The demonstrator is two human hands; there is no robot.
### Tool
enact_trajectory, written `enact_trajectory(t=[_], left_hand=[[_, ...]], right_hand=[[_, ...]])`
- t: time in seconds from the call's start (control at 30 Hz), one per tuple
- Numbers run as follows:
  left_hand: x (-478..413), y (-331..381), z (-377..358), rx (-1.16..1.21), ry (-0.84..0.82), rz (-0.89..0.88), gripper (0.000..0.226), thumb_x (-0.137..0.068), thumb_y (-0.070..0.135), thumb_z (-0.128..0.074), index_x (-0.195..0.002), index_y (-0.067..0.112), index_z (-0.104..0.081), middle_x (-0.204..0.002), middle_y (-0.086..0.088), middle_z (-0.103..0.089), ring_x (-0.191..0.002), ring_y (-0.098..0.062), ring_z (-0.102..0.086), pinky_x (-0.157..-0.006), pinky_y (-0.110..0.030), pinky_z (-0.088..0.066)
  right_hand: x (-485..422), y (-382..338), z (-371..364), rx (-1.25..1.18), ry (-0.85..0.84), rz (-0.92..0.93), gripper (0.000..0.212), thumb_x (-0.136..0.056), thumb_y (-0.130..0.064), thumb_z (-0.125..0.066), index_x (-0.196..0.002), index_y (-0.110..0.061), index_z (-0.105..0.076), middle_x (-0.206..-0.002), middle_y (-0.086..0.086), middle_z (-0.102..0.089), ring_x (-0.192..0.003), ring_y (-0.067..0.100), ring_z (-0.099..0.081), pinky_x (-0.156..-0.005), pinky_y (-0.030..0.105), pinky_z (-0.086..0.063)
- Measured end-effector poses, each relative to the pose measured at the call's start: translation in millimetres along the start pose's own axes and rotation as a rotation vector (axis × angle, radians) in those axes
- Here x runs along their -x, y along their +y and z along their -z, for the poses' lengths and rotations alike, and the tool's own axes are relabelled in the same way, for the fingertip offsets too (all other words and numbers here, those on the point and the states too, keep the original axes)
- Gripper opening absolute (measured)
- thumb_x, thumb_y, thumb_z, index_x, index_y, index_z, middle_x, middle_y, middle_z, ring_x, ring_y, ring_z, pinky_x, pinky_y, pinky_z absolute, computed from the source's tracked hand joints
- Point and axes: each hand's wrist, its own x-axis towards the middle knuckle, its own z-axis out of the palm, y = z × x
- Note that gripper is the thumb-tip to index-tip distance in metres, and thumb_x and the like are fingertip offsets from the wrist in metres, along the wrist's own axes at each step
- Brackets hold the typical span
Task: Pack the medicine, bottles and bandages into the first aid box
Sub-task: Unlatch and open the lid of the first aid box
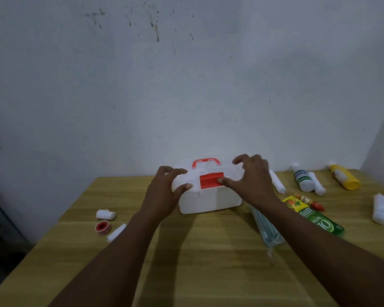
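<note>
Right, head view: first aid box (208, 199) sits shut on the surface (208, 262), right between both hands. Left hand (164, 193) braces the box's near-left lid corner, fingers curled over the top and thumb on the front edge, steadying rather than gripping anything loose. Right hand (251, 180) is spread over the lid's right side, thumb tip touching the red latch (210, 180); fingers half open, holding nothing. Red handle (206, 162) lies just beyond both hands

Nothing packed yet by the look of it. Left of the left hand: a bandage roll (105, 214), a tape roll (102, 226), another white roll (116, 232). Right of the right hand: white bottle (303, 179), yellow bottle (344, 176), green medicine carton (315, 216), small tube (310, 201), more white rolls, a clear packet (267, 229)

Step in hand looks like unlatching the box. Next move likely needs the thumb to flip the latch up while the left hand holds the base down, then lid swung back
</note>
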Motion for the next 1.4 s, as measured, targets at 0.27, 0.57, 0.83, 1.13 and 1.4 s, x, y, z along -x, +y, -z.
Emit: enact_trajectory(t=[0.27,0.57,0.83,1.13,1.4], left_hand=[[2.9,2.5,7.0,0.141,0.104,-0.009,0.043,-0.080,0.048,-0.075,-0.119,0.029,-0.067,-0.121,0.006,-0.063,-0.104,-0.014,-0.062,-0.089,-0.040,-0.056],[-47.7,33.0,46.0,0.303,0.332,0.232,0.051,-0.080,0.070,-0.062,-0.102,0.025,-0.055,-0.095,0.009,-0.067,-0.082,-0.011,-0.068,-0.081,-0.040,-0.056],[-81.7,14.3,24.4,0.433,0.201,0.343,0.043,-0.089,0.066,-0.051,-0.109,0.030,-0.061,-0.108,-0.002,-0.071,-0.099,-0.020,-0.069,-0.088,-0.037,-0.051],[-66.5,3.4,9.0,0.435,0.157,0.348,0.039,-0.091,0.039,-0.064,-0.129,0.031,-0.062,-0.120,-0.002,-0.069,-0.100,-0.017,-0.066,-0.096,-0.041,-0.052],[-71.7,16.1,26.9,0.529,0.247,0.361,0.043,-0.089,0.030,-0.064,-0.131,0.036,-0.063,-0.115,0.001,-0.069,-0.105,-0.020,-0.065,-0.098,-0.036,-0.049]], right_hand=[[-10.6,-3.3,9.8,-0.122,-0.089,-0.110,0.082,-0.056,-0.080,-0.070,-0.119,-0.028,-0.059,-0.118,0.005,-0.060,-0.115,0.025,-0.055,-0.094,0.047,-0.048],[-64.3,-45.2,50.2,-0.318,-0.106,-0.262,0.074,-0.068,-0.080,-0.062,-0.094,-0.011,-0.064,-0.101,0.009,-0.066,-0.096,0.029,-0.062,-0.089,0.045,-0.052],[-109.4,-16.3,13.5,-0.648,-0.173,-0.457,0.056,-0.079,-0.066,-0.062,-0.084,-0.011,-0.054,-0.086,0.010,-0.052,-0.077,0.024,-0.052,-0.069,0.037,-0.042],[-96.6,13.5,-21.4,-0.692,-0.083,-0.494,0.038,-0.076,-0.035,-0.081,-0.104,-0.016,-0.065,-0.104,0.010,-0.065,-0.087,0.024,-0.060,-0.077,0.039,-0.053],[-97.0,-6.5,-7.0,-0.720,0.011,-0.419,0.023,-0.084,-0.030,-0.071,-0.105,-0.020,-0.067,-0.093,0.003,-0.065,-0.083,0.022,-0.060,-0.088,0.046,-0.054]])
